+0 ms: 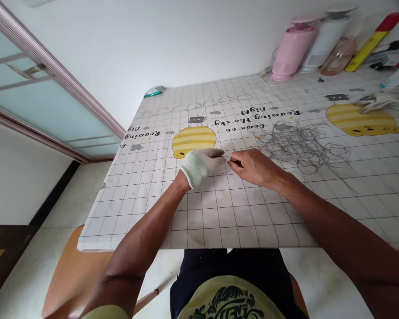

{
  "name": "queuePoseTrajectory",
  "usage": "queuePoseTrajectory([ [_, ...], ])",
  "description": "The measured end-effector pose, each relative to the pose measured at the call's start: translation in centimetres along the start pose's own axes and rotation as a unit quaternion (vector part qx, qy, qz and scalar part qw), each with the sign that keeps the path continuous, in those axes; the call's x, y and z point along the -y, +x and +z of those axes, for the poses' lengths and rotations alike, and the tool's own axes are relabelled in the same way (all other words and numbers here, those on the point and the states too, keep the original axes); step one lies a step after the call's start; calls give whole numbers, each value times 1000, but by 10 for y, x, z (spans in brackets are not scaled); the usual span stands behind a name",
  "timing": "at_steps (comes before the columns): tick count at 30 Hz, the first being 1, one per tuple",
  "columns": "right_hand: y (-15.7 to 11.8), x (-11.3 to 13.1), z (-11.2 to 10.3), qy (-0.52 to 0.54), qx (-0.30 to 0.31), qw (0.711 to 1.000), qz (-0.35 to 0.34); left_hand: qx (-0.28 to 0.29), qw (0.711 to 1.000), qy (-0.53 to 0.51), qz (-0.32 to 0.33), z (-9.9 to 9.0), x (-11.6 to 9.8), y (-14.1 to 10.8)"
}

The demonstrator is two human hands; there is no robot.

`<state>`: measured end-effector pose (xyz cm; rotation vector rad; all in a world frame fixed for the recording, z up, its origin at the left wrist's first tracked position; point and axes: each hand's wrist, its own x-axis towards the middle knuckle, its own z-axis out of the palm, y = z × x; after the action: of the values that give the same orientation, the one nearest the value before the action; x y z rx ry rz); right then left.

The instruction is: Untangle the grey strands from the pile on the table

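Strands of thin grey wire-like filament (299, 148) are lying in a loose tangle on the white grid-patterned table covering (216, 212), just right of the person's hands and closer to the far edge; they are probably behaving as light, springy and snag-prone, a loose end offering the surest grip. The bare right hand (254, 166) is pinching its fingertips together, seemingly on a fine strand (228, 161), while the white-gloved left hand (204, 165) is holding its fingers slightly apart beside it, its grasp impossible to tell

One view looks forward and down from the head. It faces the wall (186, 44) across the nearby table (217, 217).
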<state>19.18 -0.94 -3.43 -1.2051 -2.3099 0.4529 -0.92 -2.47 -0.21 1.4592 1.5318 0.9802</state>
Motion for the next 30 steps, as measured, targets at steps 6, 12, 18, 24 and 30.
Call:
queuePoseTrajectory([
  [6,2,4,9,63,-53,996,41,22,1000,-14,-11,9,14,8],
  [12,7,9,18,160,-103,977,96,-31,988,-140,-62,12,11,12],
  [18,11,6,22,94,-151,977,119,-5,994,-96,-48,7,13,10],
  [24,8,1,28,-107,-153,981,48,51,997,-44,-36,3,10,6],
  [30,8,0,30,-168,-133,974,69,106,994,18,-23,-1,15,7],
])
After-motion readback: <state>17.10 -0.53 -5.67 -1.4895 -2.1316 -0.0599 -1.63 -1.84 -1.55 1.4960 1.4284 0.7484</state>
